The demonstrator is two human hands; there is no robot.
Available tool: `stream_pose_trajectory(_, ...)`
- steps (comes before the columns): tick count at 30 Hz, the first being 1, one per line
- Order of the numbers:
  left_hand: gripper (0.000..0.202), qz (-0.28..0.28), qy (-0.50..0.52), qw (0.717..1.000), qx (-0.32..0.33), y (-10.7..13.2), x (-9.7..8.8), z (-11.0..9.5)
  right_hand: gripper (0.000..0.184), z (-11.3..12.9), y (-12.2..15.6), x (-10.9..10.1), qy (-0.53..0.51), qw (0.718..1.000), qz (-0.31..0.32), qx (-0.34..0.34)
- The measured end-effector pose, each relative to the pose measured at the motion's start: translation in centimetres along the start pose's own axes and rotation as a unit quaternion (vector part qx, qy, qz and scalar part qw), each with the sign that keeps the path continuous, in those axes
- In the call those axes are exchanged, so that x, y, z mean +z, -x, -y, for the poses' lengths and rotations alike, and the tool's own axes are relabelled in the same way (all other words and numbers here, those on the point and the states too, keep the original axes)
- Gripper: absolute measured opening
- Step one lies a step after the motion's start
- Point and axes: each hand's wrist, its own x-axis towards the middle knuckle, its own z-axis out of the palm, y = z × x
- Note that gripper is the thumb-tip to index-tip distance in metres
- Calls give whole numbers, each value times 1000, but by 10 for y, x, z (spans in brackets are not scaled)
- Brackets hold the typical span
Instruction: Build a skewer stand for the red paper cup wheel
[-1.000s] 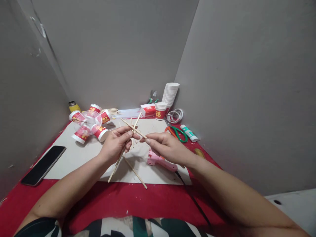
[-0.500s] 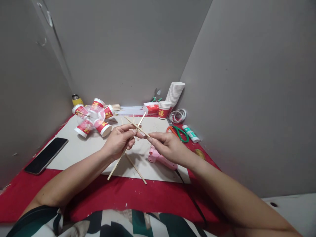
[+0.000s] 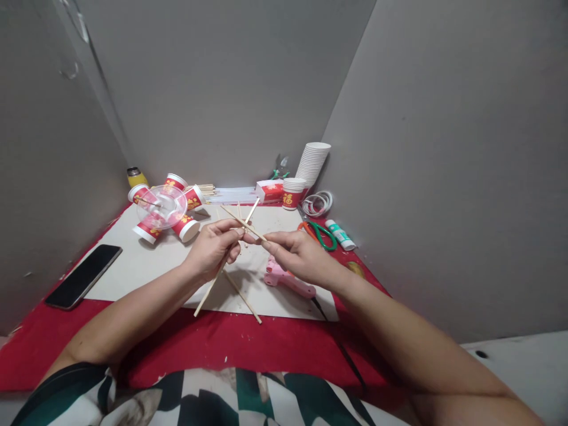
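Note:
Over the white board, my left hand (image 3: 213,248) is closed around a long thin wooden stick (image 3: 205,300), which runs slantwise from lower left to upper right. A second wooden stick (image 3: 233,214) crosses it near my left fingertips. My right hand (image 3: 299,254) pinches the near right end of that crossing stick between thumb and fingers. Below my hands, another wooden stick (image 3: 243,297) slants down to the right; its upper end is hidden by my left hand. Beneath my right hand lies a pink glue gun (image 3: 288,283), partly covered.
At left stands a wheel of red paper cups (image 3: 185,227) around clear plastic discs, with a phone (image 3: 84,277) nearer me. Stacked cups (image 3: 313,160), a coiled cable (image 3: 317,203), scissors (image 3: 326,236) and a glue stick (image 3: 341,235) line the right. Walls enclose the red-covered table (image 3: 186,349).
The whole view has shifted slightly. Both hands keep their hold on the crossed wooden sticks, with hardly any movement between them.

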Motion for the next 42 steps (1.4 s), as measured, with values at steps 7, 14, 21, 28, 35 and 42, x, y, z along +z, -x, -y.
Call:
stream_pose_trajectory(7, 24, 63, 15, 996, -53, -11, -9, -3, 37, -7, -1, -5, -41, 997, -4, 60)
stream_pose_trajectory(14, 26, 58, 18, 997, -51, -9, -8, -6, 32, -5, -1, -5, -48, 998, -14, 27)
stream_pose_trajectory(21, 20, 49, 7, 998, -33, -6, -6, -5, 36, -6, 1, -5, -57, 998, -4, 24)
stream_pose_trajectory(28, 23, 37, 15, 999, -10, -4, -5, -2, 33, -2, 2, -5, -50, 999, -4, 18)
stream_pose_trajectory(35, 23, -4, -4, 1000, 13, 3, 0, 0, 38, -1, 4, -3, -49, 998, 4, 34)
stream_pose_trajectory(42, 19, -8, -23, 999, 31, -1, 0, 2, 43, -5, 1, -3, -82, 993, 19, 81)
